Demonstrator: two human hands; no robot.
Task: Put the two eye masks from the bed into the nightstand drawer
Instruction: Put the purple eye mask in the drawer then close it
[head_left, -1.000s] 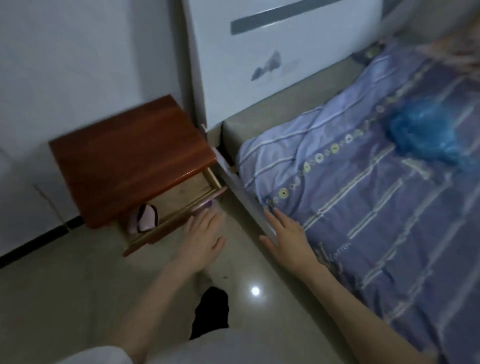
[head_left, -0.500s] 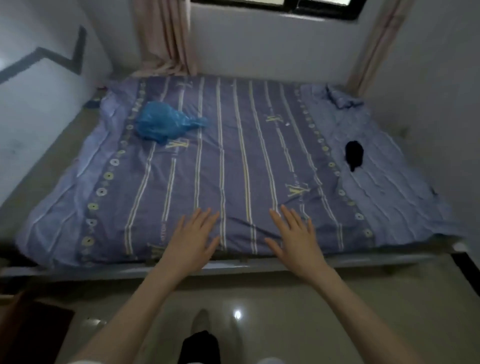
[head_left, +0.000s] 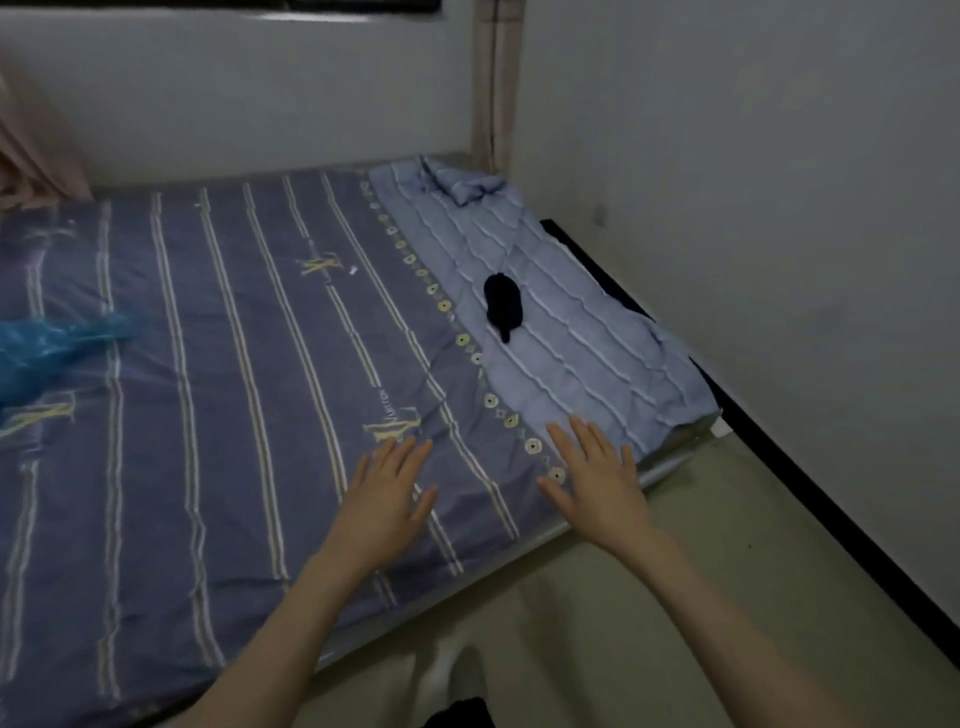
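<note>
A dark, almost black eye mask (head_left: 503, 306) lies on the light blue band of the sheet at the right side of the bed (head_left: 234, 364). My left hand (head_left: 387, 499) hovers flat over the striped purple sheet near the bed's front edge, fingers spread, holding nothing. My right hand (head_left: 597, 480) is held the same way at the bed's front right corner, below and to the right of the mask and well apart from it. The nightstand and its drawer are out of view.
A crumpled blue plastic bag (head_left: 47, 348) lies on the bed at the far left. A white wall with a black skirting strip (head_left: 810, 499) runs along the right. Pale floor (head_left: 675, 597) lies between the bed and that wall. A curtain (head_left: 31, 145) hangs at back left.
The view has swung from the nightstand, where a pink mask lay in the open drawer, across the bed to its right side. Both empty hands came along; the dark mask now looks closer.
</note>
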